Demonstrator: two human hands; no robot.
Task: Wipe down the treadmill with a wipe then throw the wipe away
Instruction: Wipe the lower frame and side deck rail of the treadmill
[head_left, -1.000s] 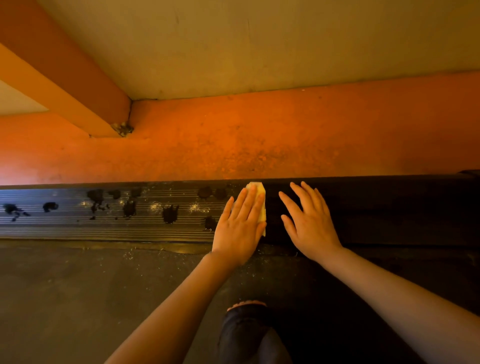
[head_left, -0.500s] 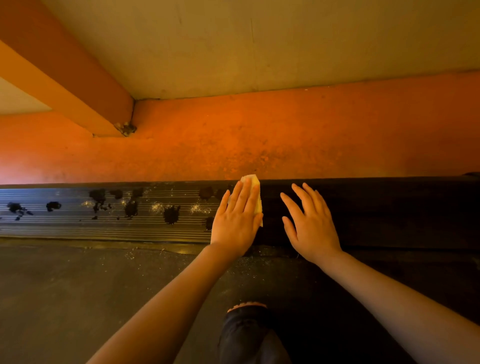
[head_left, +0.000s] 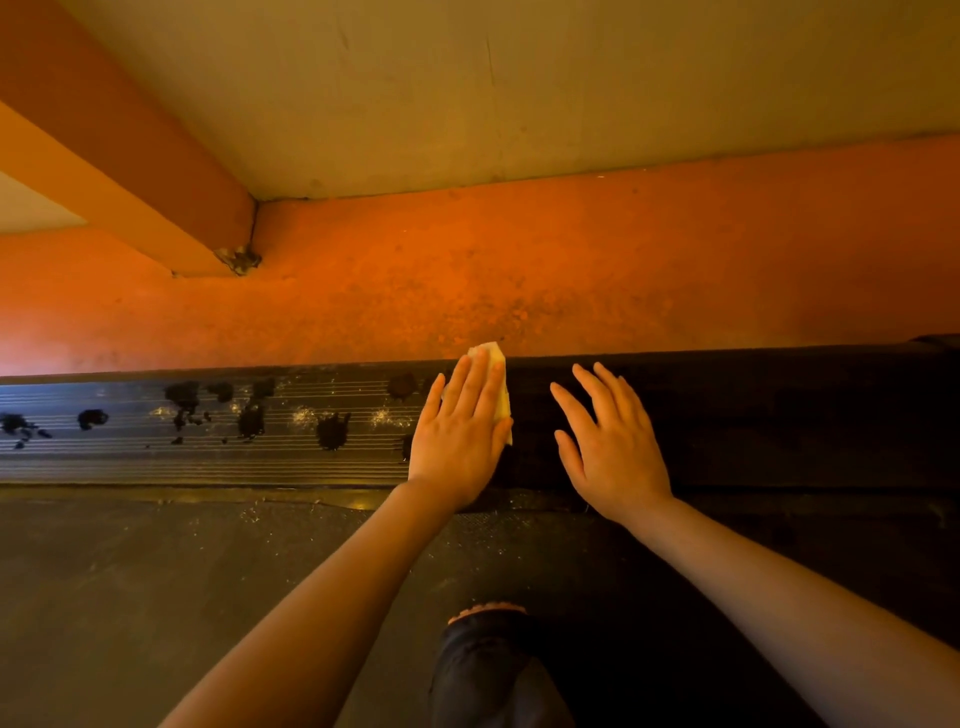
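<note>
Orange floor (head_left: 571, 270) fills the upper middle of the head view, under warm, dim light, and a pale wall (head_left: 519, 78) stands behind it. An orange beam (head_left: 130, 156) comes down diagonally at the left and meets the floor at a chipped corner.

Across the picture runs the ribbed side rail (head_left: 208, 462) of the treadmill, and below it lies the dark belt (head_left: 130, 597). On the rail, at the left, are many black spots (head_left: 332, 431) and some pale dust. The right part of the rail is in shadow, so I cannot tell whether it is dirty.

The left hand (head_left: 460, 436) lies flat on the rail with straight fingers (head_left: 467, 379) close together. Under it is the wipe (head_left: 496, 379), a small pale yellow piece; its top and right edge show beyond the fingers, near the far edge of the rail. The hand is flat, I think, to push the wipe down evenly on the ribs, so that it rubs and does not slide away. The wipe is pressed, not pinched.

The right hand (head_left: 613, 447) rests just beside it on the dark part of the rail, fingers spread and loose, holding nothing. Probably it supports the body, because the person bends low; a knee (head_left: 488, 654) in dark cloth shows at the bottom.

I judge that the wiping is in the middle: the spots on the left are not yet removed, and no bin is in view.
</note>
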